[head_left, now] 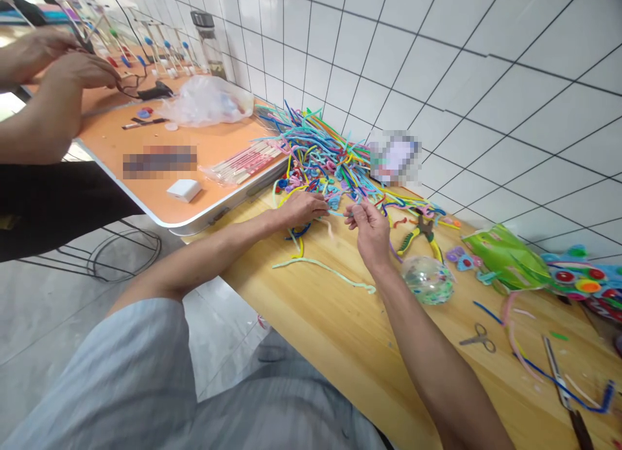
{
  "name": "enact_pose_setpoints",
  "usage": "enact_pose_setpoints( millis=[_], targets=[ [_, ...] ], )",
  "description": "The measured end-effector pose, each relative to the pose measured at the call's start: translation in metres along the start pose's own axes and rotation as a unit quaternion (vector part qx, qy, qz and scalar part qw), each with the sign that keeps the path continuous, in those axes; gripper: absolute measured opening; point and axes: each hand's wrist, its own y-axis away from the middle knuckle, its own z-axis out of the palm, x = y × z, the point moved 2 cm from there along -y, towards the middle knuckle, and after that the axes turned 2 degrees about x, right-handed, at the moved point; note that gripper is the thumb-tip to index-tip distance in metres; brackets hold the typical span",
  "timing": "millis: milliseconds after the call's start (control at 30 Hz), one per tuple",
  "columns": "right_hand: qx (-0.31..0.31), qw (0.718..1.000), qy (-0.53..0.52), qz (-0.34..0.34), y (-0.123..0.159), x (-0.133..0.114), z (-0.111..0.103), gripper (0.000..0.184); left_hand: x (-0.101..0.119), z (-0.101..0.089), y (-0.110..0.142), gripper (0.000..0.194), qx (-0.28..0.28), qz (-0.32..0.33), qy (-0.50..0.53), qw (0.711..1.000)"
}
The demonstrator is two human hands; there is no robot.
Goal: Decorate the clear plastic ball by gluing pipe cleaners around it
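Over the wooden table, my left hand (304,210) and my right hand (372,230) face each other a short way apart. A light blue pipe cleaner (336,213) spans the gap, its ends running in at the fingertips of both. The right thumb and fingers are pinched together; the left fingers are curled and pressed close. Just beyond lies a tangled heap of coloured pipe cleaners (323,155), some twisted into small shapes. A pale green pipe cleaner (325,267) rests on the wood nearer my body.
Right of my right hand are yellow-green pliers (422,235), a clear ball (427,280), a green packet (508,259), small scissors (479,338) and long scissors (558,372). Leftward, an orange folding table (160,207) holds a plastic bag (204,100); another person's hands (80,71) work there.
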Motion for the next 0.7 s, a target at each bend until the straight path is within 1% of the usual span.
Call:
enact_pose_setpoints(
  millis=[100,200,267,333,433,500,633,700],
  targets=[
    [0.052,0.999,-0.004,-0.015,0.008,-0.01,-0.011,0.045,-0.024,-0.005,0.002,0.027,0.0,-0.019,0.002,1.0],
    [0.105,0.993,-0.015,-0.044,0.015,-0.022,-0.022,0.041,-0.046,-0.012,0.003,0.025,0.004,-0.041,0.014,0.999],
    [0.139,0.988,-0.028,-0.065,0.02,-0.031,-0.031,0.038,-0.058,-0.017,0.003,0.025,0.01,-0.058,0.026,0.998],
    [0.156,0.984,-0.04,-0.077,0.027,-0.038,-0.041,0.036,-0.067,-0.021,0.002,0.025,0.02,-0.077,0.04,0.996],
    [0.147,0.986,-0.039,-0.072,0.041,-0.048,-0.056,0.032,-0.076,-0.028,-0.001,0.029,0.035,-0.11,0.061,0.991],
    [0.133,0.989,-0.017,-0.058,0.052,-0.052,-0.066,0.029,-0.079,-0.035,-0.004,0.035,0.036,-0.13,0.08,0.988],
    [0.069,0.995,0.073,-0.005,0.075,-0.053,-0.082,0.028,-0.077,-0.055,-0.007,0.044,0.029,-0.153,0.112,0.981],
    [0.032,0.993,0.109,0.015,0.085,-0.051,-0.086,0.028,-0.072,-0.068,-0.008,0.042,0.041,-0.163,0.117,0.979]
  ],
)
